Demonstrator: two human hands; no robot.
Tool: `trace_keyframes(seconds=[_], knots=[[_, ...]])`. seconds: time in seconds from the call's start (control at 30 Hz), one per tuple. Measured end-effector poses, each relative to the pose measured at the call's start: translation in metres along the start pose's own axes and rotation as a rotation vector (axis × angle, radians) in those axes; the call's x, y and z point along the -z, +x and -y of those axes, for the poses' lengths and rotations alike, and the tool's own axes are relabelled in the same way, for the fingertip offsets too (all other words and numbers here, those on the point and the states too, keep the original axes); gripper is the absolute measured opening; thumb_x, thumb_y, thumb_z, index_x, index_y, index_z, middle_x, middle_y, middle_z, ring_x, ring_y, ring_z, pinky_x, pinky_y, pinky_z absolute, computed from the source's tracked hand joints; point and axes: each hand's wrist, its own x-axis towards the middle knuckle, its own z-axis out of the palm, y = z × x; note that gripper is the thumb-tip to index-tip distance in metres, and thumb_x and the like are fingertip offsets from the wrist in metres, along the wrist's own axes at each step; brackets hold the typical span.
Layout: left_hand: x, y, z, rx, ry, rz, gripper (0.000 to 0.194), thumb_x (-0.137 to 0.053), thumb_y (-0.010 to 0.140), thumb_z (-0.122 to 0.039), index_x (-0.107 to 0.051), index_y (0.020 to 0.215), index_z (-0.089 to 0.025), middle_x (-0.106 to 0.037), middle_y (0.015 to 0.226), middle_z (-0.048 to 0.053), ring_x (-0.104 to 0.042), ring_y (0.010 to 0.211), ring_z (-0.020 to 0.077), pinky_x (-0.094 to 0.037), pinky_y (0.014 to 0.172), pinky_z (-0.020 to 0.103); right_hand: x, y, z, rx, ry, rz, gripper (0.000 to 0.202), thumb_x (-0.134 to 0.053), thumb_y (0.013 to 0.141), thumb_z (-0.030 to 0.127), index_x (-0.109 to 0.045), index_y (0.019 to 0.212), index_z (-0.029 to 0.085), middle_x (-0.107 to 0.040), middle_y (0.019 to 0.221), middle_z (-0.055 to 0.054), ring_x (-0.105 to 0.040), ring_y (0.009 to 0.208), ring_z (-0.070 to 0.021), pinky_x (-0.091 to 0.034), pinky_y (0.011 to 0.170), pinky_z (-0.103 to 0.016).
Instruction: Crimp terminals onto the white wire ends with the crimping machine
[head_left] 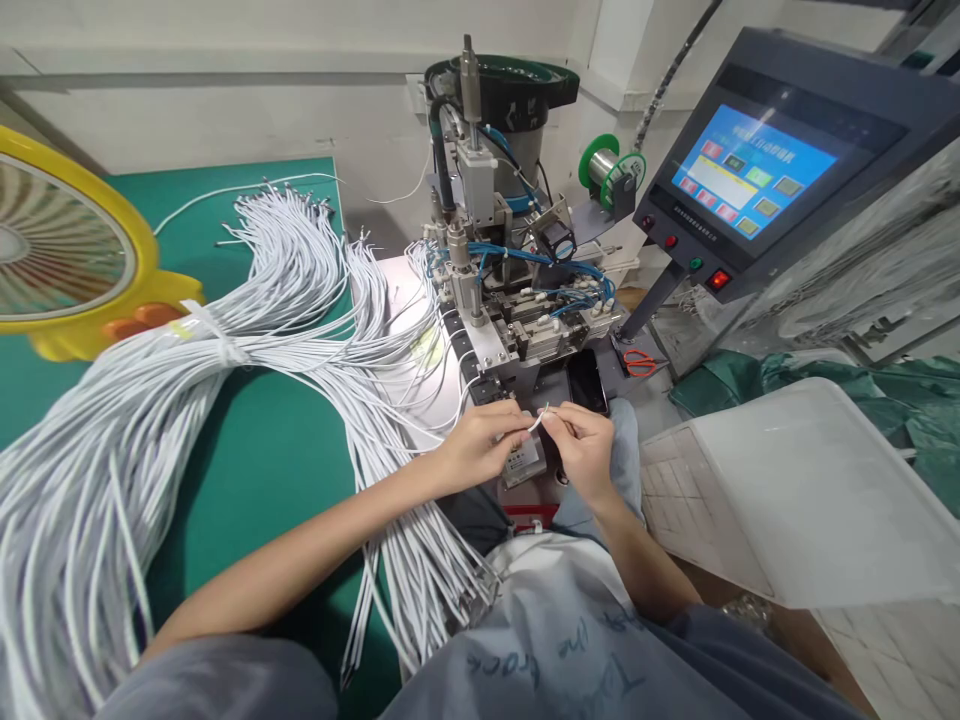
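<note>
The left hand and right hand pinch a white cable before the automatic machine, seemingly steadying its end; on the green tabletop, a tie gathers the cable bundle, likely preventing tangles.

A green table stretches left of the machine. On it lies a tied cable bundle, one end fanning toward the machine. At the side farthest from the machine is a fan; its footing is partly hidden. Right of the machine's near end, a grey plate carries scissors and a phone.
</note>
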Motion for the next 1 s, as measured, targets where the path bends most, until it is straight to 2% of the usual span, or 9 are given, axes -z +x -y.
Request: trace_keyframes(seconds=[0.13,0.27,0.33,0.43,0.57,0.67,0.77,0.87,1.0], knots=[[0.002,-0.002,0.002,-0.068,0.237,0.031,0.023,-0.041,0.089,-0.015,-0.062,0.099,-0.012,-0.053,0.071,0.003,-0.051,0.063,0.0110,-0.040,0.055,0.021,-0.001,-0.002,0.006,0.148,-0.274,-0.020,0.024,-0.049,0.085,0.024,-0.065,0.067,0.018,-0.035,0.053,0.003,-0.032,0.048,-0.0107,-0.028,0.049,-0.027],[0.010,-0.002,0.007,-0.227,0.649,0.081,0.030,-0.034,0.085,-0.006,-0.059,0.102,-0.011,-0.053,0.071,0.004,-0.045,0.056,0.0114,-0.035,0.049,0.023,0.008,0.009,0.011,0.141,-0.373,0.133,0.031,-0.049,0.082,0.018,-0.049,0.051,0.019,-0.028,0.050,0.005,-0.030,0.048,-0.0100,-0.026,0.051,-0.027],[0.013,0.000,0.009,-0.288,0.710,0.082,0.030,-0.034,0.084,-0.005,-0.060,0.099,-0.012,-0.054,0.071,0.004,-0.045,0.056,0.0118,-0.035,0.050,0.024,0.012,0.017,0.010,0.101,-0.297,0.242,0.030,-0.050,0.078,0.016,-0.044,0.049,0.019,-0.026,0.049,0.006,-0.029,0.047,-0.0090,-0.026,0.050,-0.026],[0.013,0.001,0.010,-0.212,0.545,0.087,0.028,-0.036,0.085,-0.008,-0.062,0.093,-0.014,-0.056,0.071,0.004,-0.047,0.059,0.0115,-0.036,0.053,0.023,0.013,0.024,0.004,0.069,-0.140,0.299,0.029,-0.051,0.077,0.019,-0.046,0.049,0.018,-0.026,0.049,0.006,-0.028,0.046,-0.0081,-0.025,0.047,-0.025],[0.006,0.002,0.005,0.037,0.113,0.035,0.021,-0.046,0.088,-0.018,-0.066,0.087,-0.014,-0.057,0.067,0.003,-0.052,0.061,0.0102,-0.040,0.056,0.021,0.002,0.016,-0.005,0.066,-0.007,0.131,0.028,-0.053,0.080,0.027,-0.056,0.054,0.018,-0.028,0.049,0.006,-0.030,0.046,-0.0088,-0.026,0.047,-0.026],[0.002,0.003,0.000,0.143,-0.072,-0.016,0.015,-0.055,0.084,-0.021,-0.068,0.081,-0.014,-0.058,0.065,0.002,-0.052,0.059,0.0096,-0.041,0.057,0.021,-0.008,0.008,-0.010,0.029,0.054,0.036,0.027,-0.054,0.082,0.031,-0.061,0.060,0.017,-0.032,0.051,0.005,-0.032,0.047,-0.0096,-0.027,0.047,-0.026],[0.002,0.004,-0.002,0.195,-0.093,-0.040,0.013,-0.058,0.081,-0.019,-0.069,0.078,-0.013,-0.056,0.062,0.000,-0.048,0.057,0.0085,-0.037,0.053,0.020,-0.014,0.006,-0.014,0.004,0.106,0.016,0.024,-0.054,0.083,0.032,-0.064,0.066,0.017,-0.038,0.055,0.003,-0.037,0.051,-0.0102,-0.032,0.049,-0.026],[0.003,0.004,-0.001,0.237,-0.025,-0.035,0.013,-0.057,0.081,-0.018,-0.069,0.079,-0.015,-0.054,0.060,-0.002,-0.046,0.056,0.0080,-0.035,0.052,0.019,-0.011,0.011,-0.015,0.006,0.069,0.005,0.016,-0.057,0.081,0.030,-0.066,0.086,0.018,-0.042,0.062,0.003,-0.040,0.053,-0.0100,-0.035,0.050,-0.024],[0.002,0.003,-0.001,0.269,0.065,-0.022,0.016,-0.054,0.081,-0.017,-0.069,0.078,-0.015,-0.053,0.060,-0.001,-0.046,0.056,0.0084,-0.036,0.054,0.020,-0.001,0.020,-0.010,0.160,-0.153,0.046,0.015,-0.059,0.079,0.025,-0.066,0.091,0.020,-0.050,0.073,0.000,-0.044,0.058,-0.0106,-0.038,0.051,-0.024]])
